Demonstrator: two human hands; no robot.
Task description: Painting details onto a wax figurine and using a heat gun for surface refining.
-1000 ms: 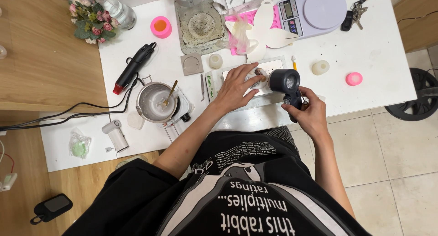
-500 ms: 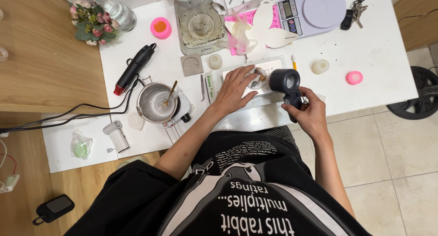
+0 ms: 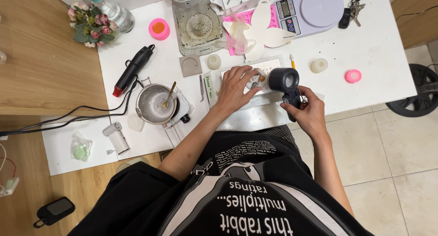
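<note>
White worktable [image 3: 374, 49], near edge: heating step in hand, by my reading. Right hand [image 3: 310, 112] is clenched round the handle of a dark heat blower [image 3: 284, 81], its barrel just right of a small round white piece [image 3: 253, 79]. Left hand [image 3: 235, 88] lies over that piece, fingers touching and steadying it on a metal tray [image 3: 273, 62]. Next move likely calls for steady aim and fingers kept out of the airflow.

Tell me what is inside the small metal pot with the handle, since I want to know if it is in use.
The small metal pot holds a pale whitish layer and a gold-coloured spoon leaning on its rim. What lies beneath that layer is covered.
</note>
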